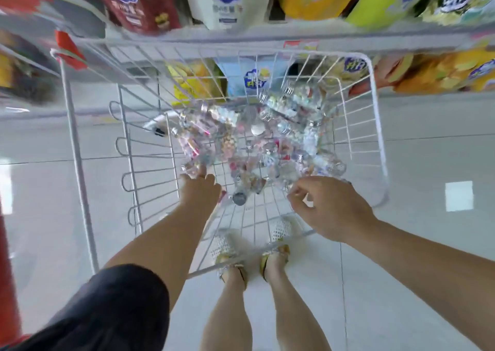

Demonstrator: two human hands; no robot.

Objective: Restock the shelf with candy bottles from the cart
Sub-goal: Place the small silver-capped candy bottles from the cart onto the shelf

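A white wire cart basket holds a heap of several clear candy bottles with silver caps and pastel sweets inside. My left hand reaches down into the basket's left side. Its fingertips rest on a bottle at the edge of the heap, and the fingers hide whether they grip it. My right hand hovers over the near right of the heap with curled, parted fingers and nothing visible in them. One bottle lies cap-up between my hands.
Shelves with large snack bags stand just beyond the cart, upper and lower rows. The cart's handle with red ends is at left. My feet in sandals stand under the basket on a pale tiled floor. The picture is motion-blurred.
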